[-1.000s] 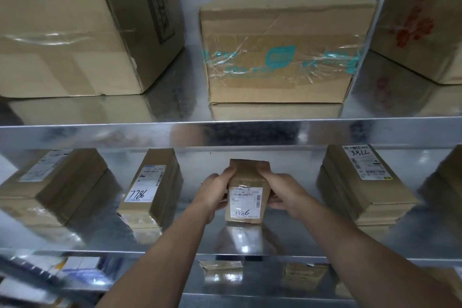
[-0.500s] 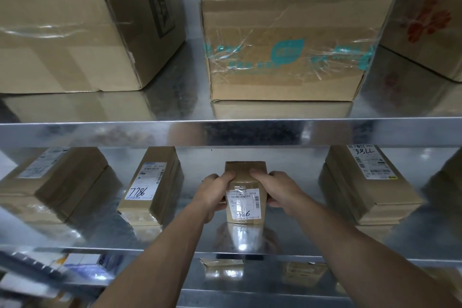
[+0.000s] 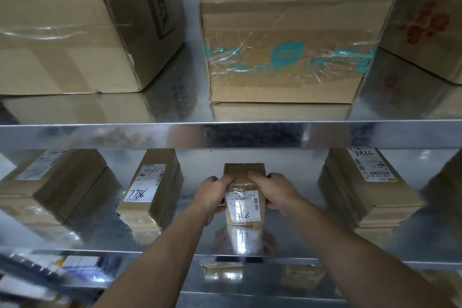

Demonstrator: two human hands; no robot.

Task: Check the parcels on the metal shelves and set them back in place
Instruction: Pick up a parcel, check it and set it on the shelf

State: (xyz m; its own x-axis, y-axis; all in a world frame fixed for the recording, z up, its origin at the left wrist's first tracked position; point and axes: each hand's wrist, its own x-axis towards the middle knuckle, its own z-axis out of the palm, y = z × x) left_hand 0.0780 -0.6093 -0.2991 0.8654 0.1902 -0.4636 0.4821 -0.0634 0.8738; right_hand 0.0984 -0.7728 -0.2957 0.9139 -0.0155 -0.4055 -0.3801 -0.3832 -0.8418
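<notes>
A small brown parcel with a white label taped on top lies in the middle of the shiny middle shelf. My left hand grips its left side with the fingers curled over the top. My right hand grips the right side the same way. The parcel's near end rests on the shelf surface. My palms hide both of its long sides.
On the same shelf lie a parcel marked 7786, a flat parcel at far left and a stacked parcel at right. The upper shelf carries three large cartons. More items sit on the lower shelf.
Both hands have pushed the small parcel a little deeper onto the shelf and laid it flatter. My fingers have slid further over its top.
</notes>
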